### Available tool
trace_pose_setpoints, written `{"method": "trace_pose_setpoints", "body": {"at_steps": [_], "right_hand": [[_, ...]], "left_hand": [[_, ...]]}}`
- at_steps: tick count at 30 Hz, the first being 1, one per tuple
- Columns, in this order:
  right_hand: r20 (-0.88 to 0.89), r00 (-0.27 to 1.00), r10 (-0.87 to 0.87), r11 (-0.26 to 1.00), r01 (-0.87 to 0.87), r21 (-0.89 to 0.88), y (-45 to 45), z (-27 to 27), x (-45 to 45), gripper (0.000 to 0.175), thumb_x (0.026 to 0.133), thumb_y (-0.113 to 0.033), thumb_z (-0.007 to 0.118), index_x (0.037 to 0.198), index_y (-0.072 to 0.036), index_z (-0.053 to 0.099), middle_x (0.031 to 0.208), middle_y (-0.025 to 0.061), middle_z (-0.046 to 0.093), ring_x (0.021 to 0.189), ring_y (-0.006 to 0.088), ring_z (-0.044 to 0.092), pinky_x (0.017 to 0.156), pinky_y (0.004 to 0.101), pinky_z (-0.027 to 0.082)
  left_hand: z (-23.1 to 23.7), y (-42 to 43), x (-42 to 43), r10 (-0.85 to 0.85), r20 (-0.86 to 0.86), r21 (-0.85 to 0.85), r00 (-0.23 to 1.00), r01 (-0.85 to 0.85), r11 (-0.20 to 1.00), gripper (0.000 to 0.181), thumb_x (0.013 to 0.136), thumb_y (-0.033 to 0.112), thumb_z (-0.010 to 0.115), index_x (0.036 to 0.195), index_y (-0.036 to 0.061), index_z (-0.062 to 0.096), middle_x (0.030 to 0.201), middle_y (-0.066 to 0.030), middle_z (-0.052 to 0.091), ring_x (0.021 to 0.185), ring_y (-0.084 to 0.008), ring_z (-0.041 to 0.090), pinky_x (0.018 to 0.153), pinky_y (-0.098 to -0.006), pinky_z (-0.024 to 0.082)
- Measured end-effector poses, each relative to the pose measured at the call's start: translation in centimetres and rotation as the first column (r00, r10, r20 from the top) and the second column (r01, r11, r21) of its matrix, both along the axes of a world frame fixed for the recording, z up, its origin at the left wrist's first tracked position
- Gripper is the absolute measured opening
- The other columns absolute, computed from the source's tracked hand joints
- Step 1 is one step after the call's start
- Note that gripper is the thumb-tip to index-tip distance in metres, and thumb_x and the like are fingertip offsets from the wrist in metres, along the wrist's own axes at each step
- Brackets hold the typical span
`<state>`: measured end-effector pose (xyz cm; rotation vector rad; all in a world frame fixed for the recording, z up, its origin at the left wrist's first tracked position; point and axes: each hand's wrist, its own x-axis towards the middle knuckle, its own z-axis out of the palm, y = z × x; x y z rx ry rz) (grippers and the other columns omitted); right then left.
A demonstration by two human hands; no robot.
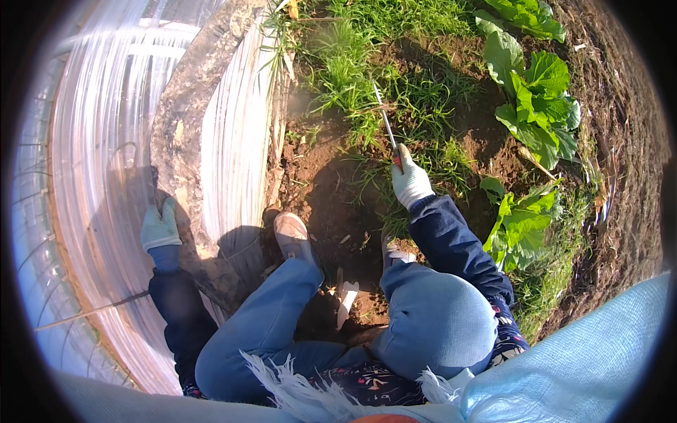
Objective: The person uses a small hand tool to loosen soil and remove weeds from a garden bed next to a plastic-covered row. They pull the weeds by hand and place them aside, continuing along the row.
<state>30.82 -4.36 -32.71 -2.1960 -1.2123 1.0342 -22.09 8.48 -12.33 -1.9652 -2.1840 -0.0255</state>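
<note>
My right hand (410,178), in a whitish knit glove, grips the red handle of a thin metal-bladed hand tool (386,119). Its blade points away from me, among tufts of green grass (344,79) growing in brown soil. Whether the blade is a sickle or a knife, I cannot tell. My left hand (160,224), gloved as well, is at the far left against the plastic sheeting (232,143), beside a dirt-stained strip. Two of its fingers are spread; whether it holds anything is unclear.
Leafy green plants (545,111) grow in a row on the right, beside a strip of dry brown ground (629,158). My shoes (293,232) are on the soil between the sheeting and the grass. A pale scrap (347,304) lies between my legs. A light blue fringed cloth (571,354) hangs in the foreground.
</note>
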Motion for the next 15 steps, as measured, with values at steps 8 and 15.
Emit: {"method": "trace_pose_setpoints", "body": {"at_steps": [8,15], "right_hand": [[-0.072,0.995,0.076,0.994,-0.081,-0.070,-5.1,1.9,-0.4,0.065,0.097,-0.018,0.063,0.157,-0.016,0.039,0.102,0.0219,0.073,0.094,0.0418,0.073,0.084,0.0425,0.057],[-0.047,0.998,0.043,0.997,-0.040,0.069,-0.6,0.0,-1.0,0.061,0.098,-0.021,0.063,0.155,-0.011,0.043,0.097,0.0243,0.072,0.089,0.0422,0.071,0.079,0.0442,0.055]], "left_hand": [[0.4,0.0,0.6,0.024,-0.009,-0.014,1.000,-0.025,1.000,0.051,0.098,0.054,0.064,0.092,0.0034,0.070,0.088,-0.0240,0.070,0.084,-0.0443,0.066,0.074,-0.0504,0.051],[0.7,0.0,0.7,0.069,-0.028,-0.062,0.997,-0.071,0.996,0.050,0.097,0.053,0.065,0.095,0.0030,0.070,0.091,-0.0238,0.070,0.084,-0.0437,0.066,0.075,-0.0505,0.051]]}}
